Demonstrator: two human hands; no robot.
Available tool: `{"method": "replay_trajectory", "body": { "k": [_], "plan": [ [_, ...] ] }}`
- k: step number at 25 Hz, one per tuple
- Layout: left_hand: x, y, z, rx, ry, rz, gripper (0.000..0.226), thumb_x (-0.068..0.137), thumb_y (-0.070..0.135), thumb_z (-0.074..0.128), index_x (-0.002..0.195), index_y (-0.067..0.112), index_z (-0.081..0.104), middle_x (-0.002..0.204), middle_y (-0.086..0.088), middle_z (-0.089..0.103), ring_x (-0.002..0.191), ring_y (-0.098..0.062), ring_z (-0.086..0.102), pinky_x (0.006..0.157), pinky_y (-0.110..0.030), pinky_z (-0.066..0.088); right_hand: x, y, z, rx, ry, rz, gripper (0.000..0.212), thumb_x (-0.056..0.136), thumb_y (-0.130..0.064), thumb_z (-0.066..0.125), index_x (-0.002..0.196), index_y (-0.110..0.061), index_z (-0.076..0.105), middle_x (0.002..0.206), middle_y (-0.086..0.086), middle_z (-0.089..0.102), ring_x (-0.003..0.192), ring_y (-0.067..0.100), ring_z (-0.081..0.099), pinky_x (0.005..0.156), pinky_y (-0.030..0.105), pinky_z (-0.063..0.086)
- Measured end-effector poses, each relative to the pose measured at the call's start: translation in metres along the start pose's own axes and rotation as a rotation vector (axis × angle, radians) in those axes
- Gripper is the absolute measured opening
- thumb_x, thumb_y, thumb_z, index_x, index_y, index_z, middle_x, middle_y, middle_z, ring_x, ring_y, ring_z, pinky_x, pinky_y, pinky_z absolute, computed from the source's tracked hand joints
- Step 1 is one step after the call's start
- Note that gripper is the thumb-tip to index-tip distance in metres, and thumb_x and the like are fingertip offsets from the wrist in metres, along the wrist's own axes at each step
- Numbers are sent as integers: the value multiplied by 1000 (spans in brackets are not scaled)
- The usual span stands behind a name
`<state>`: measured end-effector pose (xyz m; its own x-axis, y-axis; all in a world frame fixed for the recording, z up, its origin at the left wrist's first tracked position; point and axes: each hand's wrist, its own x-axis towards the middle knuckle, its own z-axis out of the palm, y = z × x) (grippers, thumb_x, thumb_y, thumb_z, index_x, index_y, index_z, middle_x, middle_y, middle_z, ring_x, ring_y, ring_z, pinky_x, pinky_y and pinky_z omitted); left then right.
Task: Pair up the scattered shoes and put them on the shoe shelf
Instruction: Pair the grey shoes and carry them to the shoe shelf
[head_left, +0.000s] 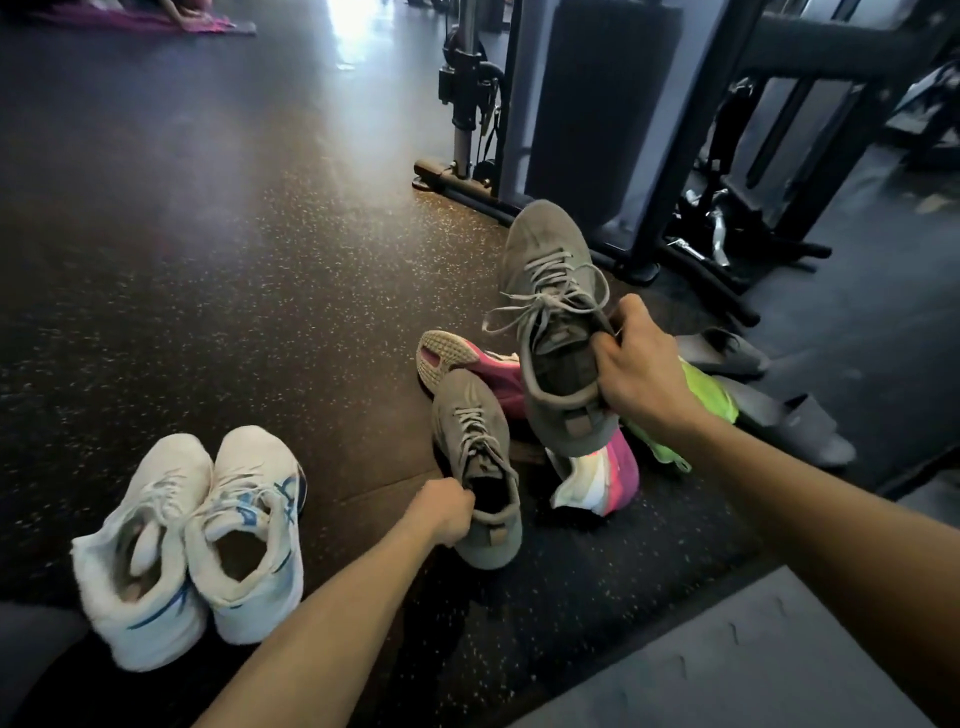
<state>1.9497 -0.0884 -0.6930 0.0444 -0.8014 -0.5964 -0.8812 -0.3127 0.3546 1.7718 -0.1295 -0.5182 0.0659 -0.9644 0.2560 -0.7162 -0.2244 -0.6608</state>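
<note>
Gripping two matching grey-green suede lace-up sneakers by their collars: right hand (631, 364) with fingers curled round one sneaker (556, 322) lifted above the pile, left hand (447, 512) pinching the other sneaker (480, 467) on the speckled rubber floor (234, 260). Already paired alongside: white-and-blue trainers (202, 545). Still scattered: pink running shoes (483, 364), a neon-green shoe (711, 400), grey slides (737, 353). No shoe shelf in view.

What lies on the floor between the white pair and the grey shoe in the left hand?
Nothing: in the head view, only bare speckled floor separates the white pair from the grey shoe gripped by the left hand.
</note>
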Motion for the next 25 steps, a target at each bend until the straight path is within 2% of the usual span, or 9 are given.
{"method": "replay_trajectory", "body": {
  "k": [4,6,8,9,12,15,19,22,25],
  "plan": [
    [14,2,-4,-19,-33,22,35,103,24,34,120,2,55,123,-17,59,95,-30,63,82,-37,54,3,-1,10,44,-16,-9,7,90,-17,46,91,-11,42,77,9,56,75,33,52,65,43,40],
    [7,-9,-6,-233,-114,-69,47,101,45,32,125,7,46,123,-14,57,80,-24,62,66,-32,54,4,-7,20,59,-19,-9,7,89,-18,46,90,-12,42,75,6,55,75,32,51,63,39,36],
    [0,-27,-12,-391,-161,-98,52,98,53,34,126,10,42,119,-12,61,77,-22,62,65,-33,55,2,-15,34,85,-39,-10,7,88,-18,46,89,-13,42,71,1,53,73,31,50,63,37,34],
    [-5,-38,-18,-421,-136,-86,50,99,51,36,122,8,45,116,-14,63,79,-25,64,70,-37,57,0,-20,43,103,-56,-12,7,88,-18,45,90,-12,43,71,1,53,73,30,50,64,37,36],
    [-18,-79,-40,-495,195,-11,38,101,36,41,107,1,54,104,-23,68,86,-35,68,81,-48,56,-7,-37,69,146,-132,-28,7,89,-16,45,93,-11,44,75,4,56,73,27,52,66,37,37],
    [-35,-113,-65,-621,438,-40,31,99,31,43,99,3,58,94,-21,71,86,-36,68,83,-48,55,-19,-48,97,180,-207,-43,4,89,-12,45,90,-13,41,71,-1,53,65,18,49,59,31,24],
    [-59,-149,-88,-778,529,-97,24,99,28,44,97,8,57,84,-17,70,63,-29,66,69,-44,58,-38,-56,135,155,-311,-16,7,89,-14,44,95,-15,42,79,4,58,75,26,52,66,36,34],
    [-73,-163,-94,-827,578,-105,20,97,27,46,94,12,58,84,-17,69,58,-25,66,59,-38,58,-53,-56,162,164,-398,23,4,91,-15,44,94,-14,41,72,-1,53,65,19,50,61,34,31],
    [-81,-167,-94,-802,607,-93,17,96,28,47,95,16,59,85,-10,66,63,-24,68,61,-38,58,-66,-54,183,162,-486,63,4,92,-15,43,93,-14,39,72,2,54,65,19,51,61,37,34]
  ]
}}
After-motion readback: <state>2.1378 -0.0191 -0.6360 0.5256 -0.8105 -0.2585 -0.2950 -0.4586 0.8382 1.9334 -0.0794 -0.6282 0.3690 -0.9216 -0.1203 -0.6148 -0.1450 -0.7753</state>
